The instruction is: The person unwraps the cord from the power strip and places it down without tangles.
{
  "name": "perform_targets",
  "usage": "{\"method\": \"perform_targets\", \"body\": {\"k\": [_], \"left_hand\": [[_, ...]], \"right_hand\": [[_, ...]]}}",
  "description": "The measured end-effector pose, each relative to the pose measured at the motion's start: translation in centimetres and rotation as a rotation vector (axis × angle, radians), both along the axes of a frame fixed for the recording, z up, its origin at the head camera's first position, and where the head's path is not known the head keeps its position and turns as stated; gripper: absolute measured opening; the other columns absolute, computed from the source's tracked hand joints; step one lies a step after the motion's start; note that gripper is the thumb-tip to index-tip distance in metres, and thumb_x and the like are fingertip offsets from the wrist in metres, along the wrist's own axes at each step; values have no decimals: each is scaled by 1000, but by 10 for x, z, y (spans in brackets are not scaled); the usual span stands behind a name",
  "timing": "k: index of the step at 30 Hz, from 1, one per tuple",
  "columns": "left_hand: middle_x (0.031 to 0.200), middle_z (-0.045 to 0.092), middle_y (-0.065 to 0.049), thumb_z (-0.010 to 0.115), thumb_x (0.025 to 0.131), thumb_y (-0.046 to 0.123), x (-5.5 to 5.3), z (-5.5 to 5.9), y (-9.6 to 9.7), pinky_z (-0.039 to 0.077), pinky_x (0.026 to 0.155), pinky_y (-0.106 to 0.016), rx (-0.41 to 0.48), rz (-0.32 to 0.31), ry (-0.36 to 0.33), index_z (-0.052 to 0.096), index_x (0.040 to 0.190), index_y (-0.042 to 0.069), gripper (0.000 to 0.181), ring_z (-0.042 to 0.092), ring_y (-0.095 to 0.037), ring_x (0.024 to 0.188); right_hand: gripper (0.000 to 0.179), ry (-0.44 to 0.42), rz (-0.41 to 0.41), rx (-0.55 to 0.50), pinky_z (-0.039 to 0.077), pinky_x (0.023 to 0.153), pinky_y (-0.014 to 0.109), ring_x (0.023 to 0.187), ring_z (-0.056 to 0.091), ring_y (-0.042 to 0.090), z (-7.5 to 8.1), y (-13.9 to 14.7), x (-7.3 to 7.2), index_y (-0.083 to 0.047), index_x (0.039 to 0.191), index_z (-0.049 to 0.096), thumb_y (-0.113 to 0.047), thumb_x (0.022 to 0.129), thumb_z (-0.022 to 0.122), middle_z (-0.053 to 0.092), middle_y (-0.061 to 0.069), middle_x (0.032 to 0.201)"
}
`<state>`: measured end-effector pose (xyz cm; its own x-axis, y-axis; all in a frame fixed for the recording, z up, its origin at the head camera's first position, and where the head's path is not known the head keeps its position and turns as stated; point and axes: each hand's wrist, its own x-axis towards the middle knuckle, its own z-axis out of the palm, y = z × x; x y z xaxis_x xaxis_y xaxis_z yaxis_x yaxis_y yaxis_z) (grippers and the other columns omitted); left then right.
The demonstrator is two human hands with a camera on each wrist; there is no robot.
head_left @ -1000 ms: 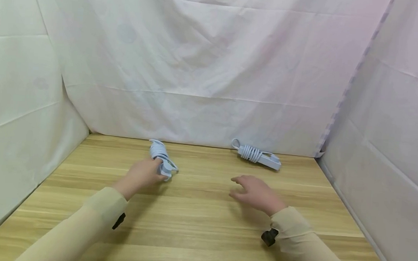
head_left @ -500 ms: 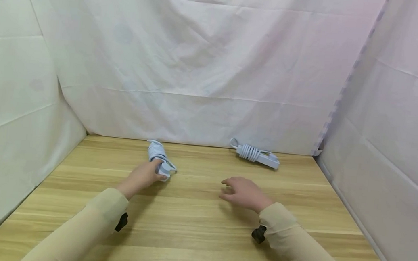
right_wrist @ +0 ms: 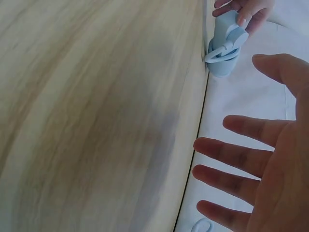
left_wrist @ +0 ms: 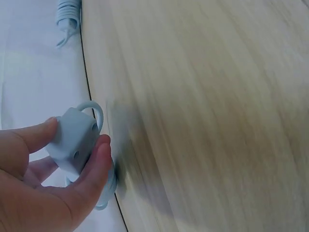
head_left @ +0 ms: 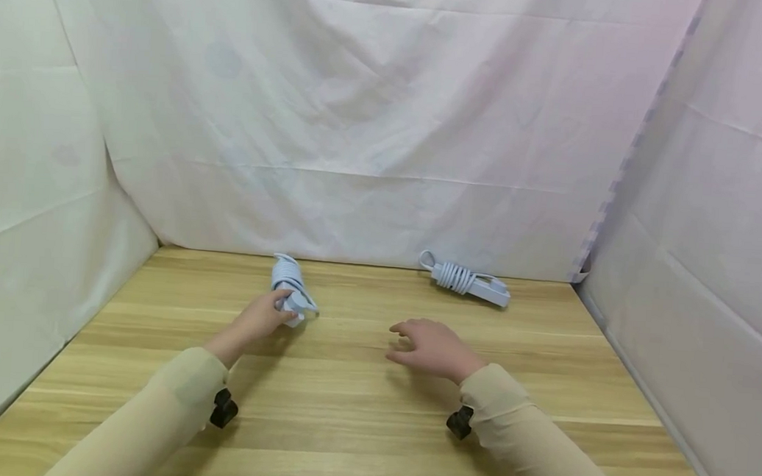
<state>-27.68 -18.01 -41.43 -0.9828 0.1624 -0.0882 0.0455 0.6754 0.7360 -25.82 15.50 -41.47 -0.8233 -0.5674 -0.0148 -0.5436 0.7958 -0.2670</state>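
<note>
Light-blue power strip (head_left: 287, 273), cord wound round its far part, gripped by left hand (head_left: 257, 323); thumb and fingers pinch the end by the plug (head_left: 296, 302); it's near the table's (head_left: 342, 412) back edge, left of middle, wound part toward that edge; can't tell if it touches the wood; right hand (head_left: 433, 348) ungripped, fingers relaxed and spread, over the table right of the strip, well apart from it; second strip (head_left: 458, 279), also cord-wound, lies near the back edge toward the back right corner; white cloth (head_left: 363, 119) hangs behind that edge; beige sleeves (head_left: 136, 420) on both arms.
</note>
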Motion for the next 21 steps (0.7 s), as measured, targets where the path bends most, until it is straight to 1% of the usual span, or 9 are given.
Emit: {"method": "perform_targets", "body": {"k": [3, 5, 9, 12, 15, 17, 21], "left_hand": [[137, 39, -39, 55, 98, 6, 1, 1, -1, 53, 82, -42, 112, 28, -36, 30, 144, -13, 56, 59, -40, 105], [138, 37, -40, 52, 98, 5, 2, 3, -2, 53, 81, -42, 157, 46, -48, 28, 144, -13, 55, 59, -42, 105], [141, 31, -40, 50, 99, 4, 4, 9, -3, 52, 86, -45, 271, 96, -90, 26, 148, -8, 56, 55, -46, 111], [139, 31, -41, 49, 99, 3, 8, 15, -4, 51, 88, -47, 370, 140, -128, 19, 151, -4, 61, 53, -48, 112], [138, 30, -42, 48, 99, 2, 11, 19, -5, 49, 90, -46, 439, 173, -162, 10, 152, -6, 65, 51, -50, 115], [138, 31, -42, 47, 99, 1, 13, 20, -4, 49, 91, -44, 450, 189, -170, 11, 149, -11, 63, 50, -50, 117], [135, 34, -45, 44, 98, -2, 14, 22, -1, 51, 88, -42, 428, 192, -148, 25, 140, -21, 50, 48, -53, 118]], "right_hand": [[54, 2, 10, 0, 42, 98, 44, 117, 57, 26, -1, -2, 0, -12, 131, 59, -49, 92, 61, 62, 7, 127], [55, 1, 8, 2, 41, 99, 44, 118, 56, 25, -1, -4, 0, -12, 132, 59, -50, 92, 60, 62, 6, 128], [55, -5, 14, 3, 42, 98, 44, 118, 56, 24, 0, -9, 0, -13, 132, 58, -50, 92, 60, 61, 6, 128], [55, -14, 27, -1, 42, 98, 44, 117, 57, 24, 2, -13, 2, -13, 133, 58, -50, 93, 59, 61, 5, 128], [54, -16, 41, -10, 42, 99, 44, 117, 57, 23, 3, -16, 5, -13, 134, 57, -49, 93, 59, 61, 5, 128], [54, -5, 53, -11, 42, 98, 43, 116, 57, 23, 3, -19, 6, -13, 134, 57, -48, 94, 59, 61, 5, 128], [53, 33, 71, -16, 43, 97, 41, 115, 58, 22, 6, -25, 11, -12, 133, 57, -48, 94, 58, 62, 5, 127]]}}
